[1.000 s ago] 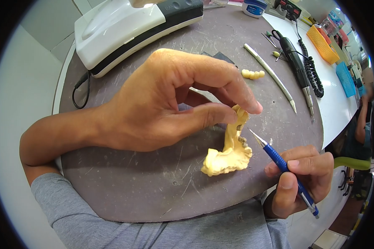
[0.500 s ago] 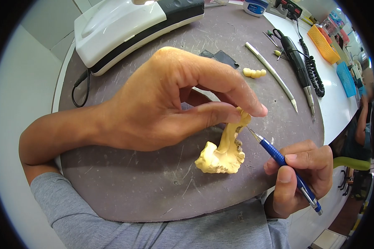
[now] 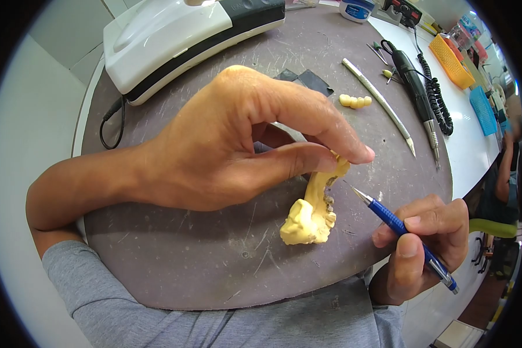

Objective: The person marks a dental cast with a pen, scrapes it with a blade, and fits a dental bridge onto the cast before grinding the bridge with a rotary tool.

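A yellow dental cast [image 3: 311, 211] hangs over the brown table, its upper end pinched between the thumb and fingers of my left hand [image 3: 232, 139]. Grey marks line its right inner edge. My right hand [image 3: 426, 246] holds a blue mechanical pencil [image 3: 397, 223] between thumb and fingers. The pencil's metal tip points up and left, close to the right side of the cast, with a small gap between them. Beyond my left hand lies a small cream-coloured row of teeth [image 3: 355, 102].
A white and black device [image 3: 180, 46] stands at the back left of the table [image 3: 214, 261]. Toward the right lie a white knife [image 3: 380, 101] and a black handpiece [image 3: 414, 87] with coiled cable. Orange [image 3: 451, 62] and blue baskets sit farther right. Another person's arm [image 3: 504, 168] shows at the far right.
The cast has turned in my left hand, so its lower end looks narrower. My right hand and the pencil have shifted slightly right, away from the cast.
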